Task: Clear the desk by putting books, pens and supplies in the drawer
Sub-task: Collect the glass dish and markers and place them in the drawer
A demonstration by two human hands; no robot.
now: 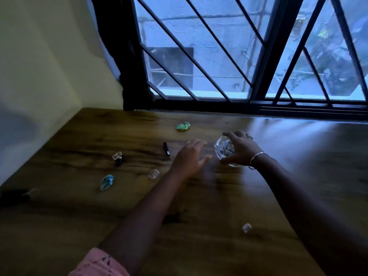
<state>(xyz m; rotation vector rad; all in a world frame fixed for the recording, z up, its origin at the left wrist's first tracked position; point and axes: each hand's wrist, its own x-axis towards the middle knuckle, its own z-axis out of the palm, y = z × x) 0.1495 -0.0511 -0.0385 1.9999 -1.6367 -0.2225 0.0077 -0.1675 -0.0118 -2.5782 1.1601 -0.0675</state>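
A pink sleeve (pixel 97 263) sits at the bottom edge on the left arm, which reaches forward over the wooden desk (pixel 199 246). To the right of that arm, near the front, a small clear cube (pixel 247 228) lies alone on the wood. At the far left edge rests a dark shape (pixel 14 197), too blurred to name. Further in lies a crumpled blue paper (pixel 107 182), and to its right, close beside the left forearm, a small clear piece (pixel 154 173). Beyond the blue paper stands a black bit with a clear cap (pixel 117 158), and right of it a black pen (pixel 166 148) lies pointing away from the person. The left hand (pixel 190 156) is over the middle of the desk, palm down, fingers straight and slightly spread, holding nothing; it is blurred, and whether it touches the wood cannot be told. Just to its right the right hand (pixel 241 149) grips a clear jar (pixel 224 148) with pale pieces inside, fingers curled over its top and thumb under its near side; whether the jar rests on the desk cannot be told. A chain bracelet (pixel 256 159) circles that wrist and a ring (pixel 249 137) shows on one finger. Past both hands a crumpled green paper (pixel 183 126) lies toward the back. Behind the desk is a barred window (pixel 258 56), with a pale wall (pixel 49 56) to the left.
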